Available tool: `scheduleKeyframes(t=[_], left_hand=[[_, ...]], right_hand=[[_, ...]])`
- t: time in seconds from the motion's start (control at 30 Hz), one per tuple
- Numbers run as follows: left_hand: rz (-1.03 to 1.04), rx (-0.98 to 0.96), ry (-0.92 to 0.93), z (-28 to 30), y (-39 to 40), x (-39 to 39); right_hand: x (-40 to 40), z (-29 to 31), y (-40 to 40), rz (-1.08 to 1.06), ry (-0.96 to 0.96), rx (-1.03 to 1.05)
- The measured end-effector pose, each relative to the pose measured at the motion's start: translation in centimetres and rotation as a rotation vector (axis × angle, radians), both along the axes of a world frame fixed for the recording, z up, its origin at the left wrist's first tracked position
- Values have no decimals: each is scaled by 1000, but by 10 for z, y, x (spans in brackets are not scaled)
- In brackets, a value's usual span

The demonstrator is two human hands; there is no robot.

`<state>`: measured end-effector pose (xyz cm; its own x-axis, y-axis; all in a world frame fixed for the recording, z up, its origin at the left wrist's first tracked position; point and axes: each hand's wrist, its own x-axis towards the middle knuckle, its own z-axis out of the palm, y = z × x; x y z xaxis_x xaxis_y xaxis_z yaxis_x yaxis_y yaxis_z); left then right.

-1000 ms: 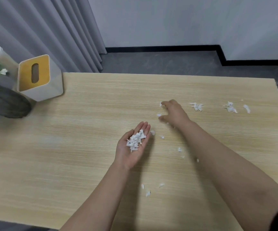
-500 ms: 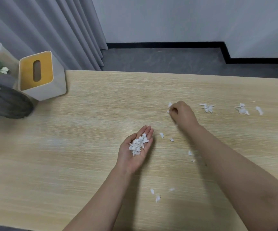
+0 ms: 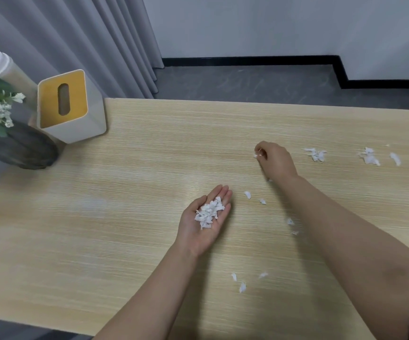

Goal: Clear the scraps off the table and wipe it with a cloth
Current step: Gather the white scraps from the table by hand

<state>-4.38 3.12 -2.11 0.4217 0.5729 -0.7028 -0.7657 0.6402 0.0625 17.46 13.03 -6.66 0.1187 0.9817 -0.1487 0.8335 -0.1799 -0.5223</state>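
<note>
My left hand (image 3: 202, 224) lies palm up over the middle of the wooden table (image 3: 125, 229), fingers straight, with a small heap of white paper scraps (image 3: 209, 212) resting on the palm. Further back and to the right, my right hand (image 3: 274, 159) has its fingers curled and pinches a small white scrap (image 3: 258, 155) at the fingertips, just above the tabletop. Loose scraps lie between the hands (image 3: 247, 194), near my right forearm (image 3: 290, 221), in the foreground (image 3: 242, 287) and in two clusters at the right (image 3: 316, 154) (image 3: 370, 157). No cloth is in view.
A white tissue box with a yellow top (image 3: 68, 106) stands at the table's back left corner. Beside it are a dark round pot with white flowers (image 3: 14, 143) and a white cylinder (image 3: 0, 65). Grey curtains hang behind; grey floor lies beyond the far edge.
My right hand closed its fingers on a scrap and lifted slightly. The left hand kept still with its heap. The view shifted a little to the left.
</note>
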Motion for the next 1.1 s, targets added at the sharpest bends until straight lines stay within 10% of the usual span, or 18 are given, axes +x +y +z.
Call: scheduleKeyframes(t=[0.33, 0.73, 1.1], left_hand=[[5, -26, -19, 16, -26, 16], [74, -57, -30, 29, -51, 36], [-26, 89, 24, 28, -63, 43]], right_hand=[[-51, 83, -102, 69, 357, 162], [-53, 83, -150, 369, 198, 153], [-9, 66, -156, -83, 390, 293]])
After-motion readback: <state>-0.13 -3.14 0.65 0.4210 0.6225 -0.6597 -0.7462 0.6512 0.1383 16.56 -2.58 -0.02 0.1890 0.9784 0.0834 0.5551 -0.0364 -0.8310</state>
